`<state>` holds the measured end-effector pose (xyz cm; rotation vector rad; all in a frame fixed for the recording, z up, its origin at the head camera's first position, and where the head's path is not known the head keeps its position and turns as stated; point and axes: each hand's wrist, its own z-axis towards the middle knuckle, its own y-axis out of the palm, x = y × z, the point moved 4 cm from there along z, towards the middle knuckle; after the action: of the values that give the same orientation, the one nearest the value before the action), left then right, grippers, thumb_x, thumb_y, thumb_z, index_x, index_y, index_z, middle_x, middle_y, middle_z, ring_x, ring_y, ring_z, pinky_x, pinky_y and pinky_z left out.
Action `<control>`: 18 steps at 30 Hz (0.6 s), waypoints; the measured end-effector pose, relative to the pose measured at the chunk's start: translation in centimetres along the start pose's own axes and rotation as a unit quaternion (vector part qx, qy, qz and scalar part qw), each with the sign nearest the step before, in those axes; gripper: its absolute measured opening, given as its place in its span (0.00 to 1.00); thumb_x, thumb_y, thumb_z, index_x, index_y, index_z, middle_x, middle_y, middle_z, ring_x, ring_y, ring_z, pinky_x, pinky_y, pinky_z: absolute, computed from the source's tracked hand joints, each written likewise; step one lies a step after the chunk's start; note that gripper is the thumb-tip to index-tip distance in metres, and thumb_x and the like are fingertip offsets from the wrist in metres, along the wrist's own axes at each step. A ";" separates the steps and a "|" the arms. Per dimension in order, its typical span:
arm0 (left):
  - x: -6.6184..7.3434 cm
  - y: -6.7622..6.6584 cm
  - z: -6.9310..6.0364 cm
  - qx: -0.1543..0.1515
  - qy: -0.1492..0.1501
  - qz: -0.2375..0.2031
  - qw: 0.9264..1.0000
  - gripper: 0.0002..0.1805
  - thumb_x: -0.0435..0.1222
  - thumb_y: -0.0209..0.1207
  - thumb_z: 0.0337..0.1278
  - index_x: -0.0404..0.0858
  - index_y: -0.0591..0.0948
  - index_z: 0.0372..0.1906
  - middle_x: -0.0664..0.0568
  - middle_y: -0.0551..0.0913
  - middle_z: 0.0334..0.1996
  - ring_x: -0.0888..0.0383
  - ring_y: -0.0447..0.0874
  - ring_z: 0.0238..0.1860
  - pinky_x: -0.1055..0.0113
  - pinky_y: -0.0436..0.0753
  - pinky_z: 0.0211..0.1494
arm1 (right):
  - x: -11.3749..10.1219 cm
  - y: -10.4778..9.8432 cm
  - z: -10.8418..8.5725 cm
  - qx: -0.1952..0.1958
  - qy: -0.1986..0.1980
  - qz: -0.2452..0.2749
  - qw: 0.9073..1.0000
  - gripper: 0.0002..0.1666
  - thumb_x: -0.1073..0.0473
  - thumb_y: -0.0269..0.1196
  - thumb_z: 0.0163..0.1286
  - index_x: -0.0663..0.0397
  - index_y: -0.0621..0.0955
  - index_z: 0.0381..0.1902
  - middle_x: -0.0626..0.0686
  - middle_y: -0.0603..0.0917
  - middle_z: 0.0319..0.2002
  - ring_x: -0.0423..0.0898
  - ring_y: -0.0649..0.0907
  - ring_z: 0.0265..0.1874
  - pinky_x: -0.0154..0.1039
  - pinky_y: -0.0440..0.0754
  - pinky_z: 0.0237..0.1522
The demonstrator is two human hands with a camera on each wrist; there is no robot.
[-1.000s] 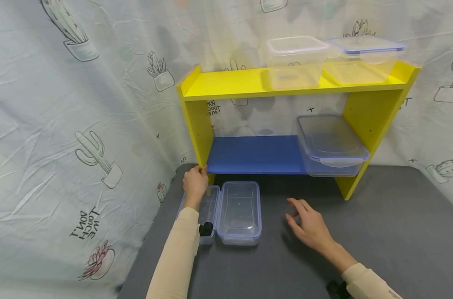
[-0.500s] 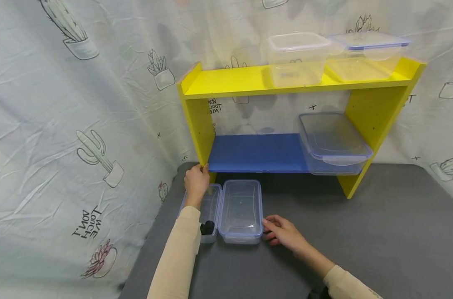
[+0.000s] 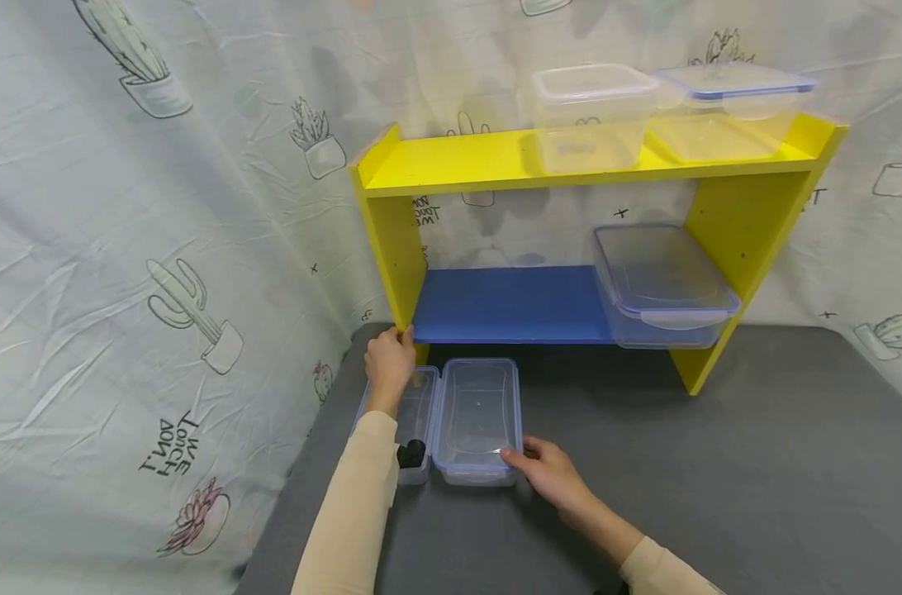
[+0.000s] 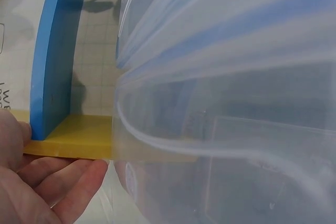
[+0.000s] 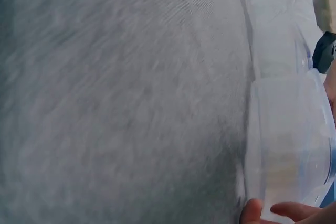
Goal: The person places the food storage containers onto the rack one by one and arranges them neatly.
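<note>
My left hand (image 3: 390, 364) grips the lower left side panel (image 3: 394, 256) of a yellow shelf unit with a blue shelf board (image 3: 514, 306). In the left wrist view its fingers (image 4: 79, 187) lie along the outside of the yellow panel. My right hand (image 3: 555, 478) holds the near right corner of a clear lidded food container (image 3: 477, 413) on the table. Its thumb lies on the lid's blue-edged rim and its other fingers are at the side, partly hidden. The right wrist view shows that container's side (image 5: 283, 129) beside the fingertips (image 5: 254, 209).
Another clear container (image 3: 423, 401) stands directly left of the held one, partly covered by my left arm. A larger lidded container (image 3: 667, 289) sits on the blue board's right end. Two more, a plain one (image 3: 592, 124) and a blue-rimmed one (image 3: 722, 124), stand on top.
My right hand has come leftward and down from above the table to the container's near right corner, and its thumb is now on the lid. My left hand has stayed on the panel.
</note>
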<state>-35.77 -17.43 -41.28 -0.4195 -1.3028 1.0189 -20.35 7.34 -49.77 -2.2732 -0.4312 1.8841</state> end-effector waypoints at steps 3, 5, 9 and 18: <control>0.0 -0.1 0.0 -0.001 0.003 -0.002 1.000 0.23 0.52 0.48 0.71 0.38 0.82 0.35 0.42 0.85 0.30 0.40 0.84 0.32 0.50 0.80 0.32 | -0.3 0.3 -0.2 0.005 0.002 0.021 1.000 0.29 0.46 0.64 0.65 0.61 0.80 0.57 0.55 0.88 0.46 0.49 0.83 0.49 0.54 0.75 0.56; -0.1 -0.1 -0.1 -0.001 0.005 -0.002 1.000 0.23 0.52 0.48 0.71 0.37 0.83 0.36 0.41 0.86 0.30 0.39 0.84 0.32 0.49 0.80 0.33 | -0.2 0.5 -0.4 0.020 0.005 0.033 0.999 0.28 0.48 0.64 0.65 0.62 0.80 0.56 0.56 0.88 0.46 0.50 0.83 0.51 0.53 0.74 0.57; -0.1 0.0 -0.2 0.000 0.006 0.000 1.000 0.23 0.52 0.48 0.72 0.37 0.83 0.36 0.41 0.85 0.30 0.39 0.84 0.32 0.49 0.80 0.34 | 0.0 0.8 -0.8 0.065 0.006 0.059 0.996 0.28 0.51 0.64 0.65 0.61 0.80 0.58 0.58 0.85 0.53 0.54 0.79 0.59 0.54 0.70 0.63; 0.1 -0.1 -0.1 0.001 0.005 -0.003 1.000 0.22 0.50 0.49 0.72 0.37 0.82 0.36 0.42 0.85 0.29 0.40 0.84 0.31 0.50 0.79 0.32 | -0.1 1.0 -1.7 0.093 0.020 0.207 0.974 0.31 0.51 0.59 0.72 0.54 0.70 0.69 0.62 0.73 0.66 0.50 0.80 0.53 0.46 0.82 0.46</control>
<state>-35.62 -17.36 -41.19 -0.4179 -1.2938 1.0122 -18.56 6.47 -49.61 -2.4015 0.2396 1.9470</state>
